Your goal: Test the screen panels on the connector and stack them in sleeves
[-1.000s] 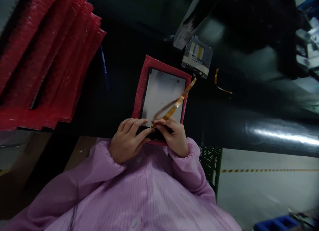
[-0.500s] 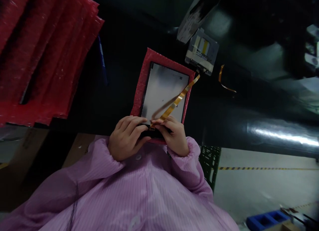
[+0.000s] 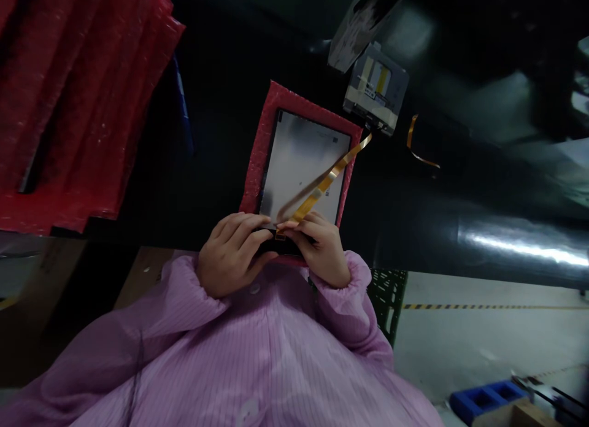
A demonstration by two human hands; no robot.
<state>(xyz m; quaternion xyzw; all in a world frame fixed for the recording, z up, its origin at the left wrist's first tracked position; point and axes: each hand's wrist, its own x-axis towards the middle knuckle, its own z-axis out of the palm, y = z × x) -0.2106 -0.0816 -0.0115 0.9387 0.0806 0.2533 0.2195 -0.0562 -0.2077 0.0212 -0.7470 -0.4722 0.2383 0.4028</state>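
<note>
A display panel [image 3: 294,163] with a grey back lies on a red bubble-wrap sheet [image 3: 258,151] in front of me. An orange flat ribbon cable [image 3: 322,188] slants across the panel, from a small grey device [image 3: 376,88] down to the panel's near edge. My right hand [image 3: 319,246] pinches the cable's near end between thumb and fingers there. My left hand [image 3: 237,249] lies over the panel's near left corner, fingers stretched out, thumb apart, fingertips touching the edge beside the cable's end. The exact joint at the cable tip is partly hidden by the fingers.
Several red bubble-wrap pouches [image 3: 83,108] are stacked at the left, with a blue pen [image 3: 183,105] beside them. A loose orange strip [image 3: 416,143] lies right of the device. Behind the device stands a grey block [image 3: 347,43]. The dark table [image 3: 437,230] ends close to my body.
The view has shifted slightly. Both hands stay at the panel's near edge, with only tiny finger movement and the cable still pinched in my right hand.
</note>
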